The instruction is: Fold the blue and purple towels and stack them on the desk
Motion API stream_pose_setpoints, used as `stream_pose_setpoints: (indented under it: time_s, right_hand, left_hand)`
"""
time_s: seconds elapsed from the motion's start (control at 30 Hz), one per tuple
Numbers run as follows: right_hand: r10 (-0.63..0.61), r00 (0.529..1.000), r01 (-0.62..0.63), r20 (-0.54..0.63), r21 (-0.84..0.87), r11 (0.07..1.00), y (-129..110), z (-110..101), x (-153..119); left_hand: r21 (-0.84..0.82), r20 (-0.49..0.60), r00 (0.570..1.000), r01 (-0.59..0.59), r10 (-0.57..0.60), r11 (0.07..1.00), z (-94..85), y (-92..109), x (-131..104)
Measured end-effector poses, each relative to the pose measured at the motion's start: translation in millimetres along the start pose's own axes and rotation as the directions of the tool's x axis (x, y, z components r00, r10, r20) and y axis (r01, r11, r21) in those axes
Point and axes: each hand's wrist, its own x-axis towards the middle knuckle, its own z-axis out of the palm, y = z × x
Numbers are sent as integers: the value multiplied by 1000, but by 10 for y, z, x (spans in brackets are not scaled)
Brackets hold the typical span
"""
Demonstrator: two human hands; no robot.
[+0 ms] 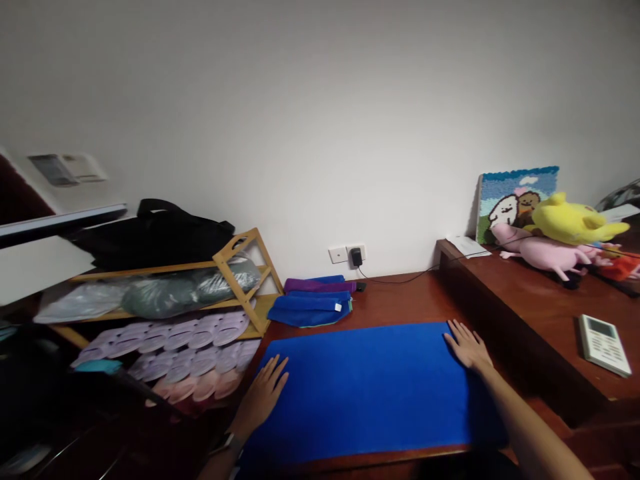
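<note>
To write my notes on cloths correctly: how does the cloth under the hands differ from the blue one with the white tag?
The spread cloth lies flat and open; the tagged cloth lies folded. The spread cloth covers a larger area, the tagged cloth a smaller one. Both are blue.

To the right of the blue cloth (pixel 370 393), a raised wooden ledge (pixel 520 333) blocks you with its upright side. Left of the cloth, your way is obstructed by a wooden rack (pixel 257 287) filled with slippers (pixel 170 337). Behind the cloth, folded cloths (pixel 313 308) stand in your path on the left; to their right, bare tabletop (pixel 400 300) gives you room up to the wall (pixel 320 133), crossed near the wall by a thin black cord (pixel 395 281). Above the cloth, the air is open to you.
</note>
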Motion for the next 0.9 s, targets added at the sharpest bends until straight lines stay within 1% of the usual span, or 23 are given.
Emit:
stream_pose_setpoints:
  time_s: [0.07, 0.13, 0.17, 0.2, 0.23, 0.27, 0.3, 0.33, 0.37, 0.43, 0.47, 0.5, 0.53, 0.57, 0.6, 0.63, 0.67, 0.7, 0.73, 0.8, 0.9]
  right_hand:
    - [2, 1000, -3, 30, 20, 1000, 40, -24, 27]
    - [20, 998, -23, 61, 50, 998, 12, -74, 43]
    - [40, 998, -43, 50, 60, 997, -60, -104, 29]
    - [63, 998, -64, 8, 66, 996, -187, -129, -12]
    - [78, 995, -74, -57, 69, 995, -375, -143, -87]
    - [71, 988, -62, -136, 70, 996, -626, -139, -203]
    - [37, 974, -22, -221, 69, 997, -934, -111, -361]
    - [-45, 969, 64, -244, 73, 995, -1286, -56, -556]
    - [-161, 956, 186, -247, 81, 979, -1664, 25, -779]
    - [-386, 904, 410, -184, 115, 905, -2410, 241, -1248]
    - [-462, 876, 479, -137, 142, 866, -2733, 359, -1461]
    - [-519, 849, 528, -97, 172, 832, -2997, 470, -1639]
    - [-556, 828, 557, -68, 204, 805, -3186, 569, -1773]
    - [-572, 820, 563, -34, 228, 794, -3292, 648, -1858]
    - [-573, 820, 557, -8, 245, 794, -3310, 707, -1897]
    - [-561, 828, 541, 6, 252, 802, -3244, 744, -1893]
    - [-539, 843, 520, 8, 251, 817, -3098, 759, -1856]
    - [-510, 860, 496, -5, 241, 834, -2883, 753, -1795]
    - [-476, 879, 469, -28, 221, 855, -2610, 728, -1719]
    - [-385, 921, 390, -66, 144, 909, -1942, 630, -1559]
    - [-167, 985, 167, -28, -17, 986, -840, 426, -1366]
  left_hand:
    - [-9, 25, 1000, 18, -17, 1000, -19, -189, -242]
    - [-15, 60, 997, 38, -37, 999, -51, -256, -417]
    - [-17, 72, 996, 51, -50, 999, -69, -247, -470]
    - [-20, 79, 995, 63, -61, 998, -89, -220, -500]
    - [-22, 82, 994, 71, -69, 997, -107, -184, -513]
    - [-25, 81, 994, 78, -76, 997, -124, -148, -512]
    - [-28, 75, 994, 83, -81, 996, -139, -116, -505]
    - [-30, 68, 994, 85, -82, 996, -150, -93, -495]
    - [-32, 61, 995, 84, -82, 996, -159, -79, -488]
    - [-32, 52, 995, 85, -83, 996, -170, -72, -483]
    - [-33, 52, 995, 86, -84, 996, -175, -73, -486]
    - [-33, 54, 995, 87, -86, 996, -182, -73, -491]
    - [-34, 58, 995, 87, -85, 996, -191, -72, -496]
    - [-35, 64, 994, 86, -84, 996, -202, -68, -500]
    - [-36, 69, 994, 85, -82, 996, -213, -63, -502]
    - [-37, 74, 994, 84, -81, 996, -223, -58, -501]
    - [-37, 79, 994, 83, -80, 996, -230, -54, -498]
    - [-37, 80, 994, 82, -79, 996, -231, -52, -493]
    - [-35, 79, 994, 81, -78, 996, -227, -52, -487]
    - [-31, 72, 994, 80, -77, 996, -204, -61, -473]
    - [-23, 59, 995, 77, -76, 997, -154, -78, -457]
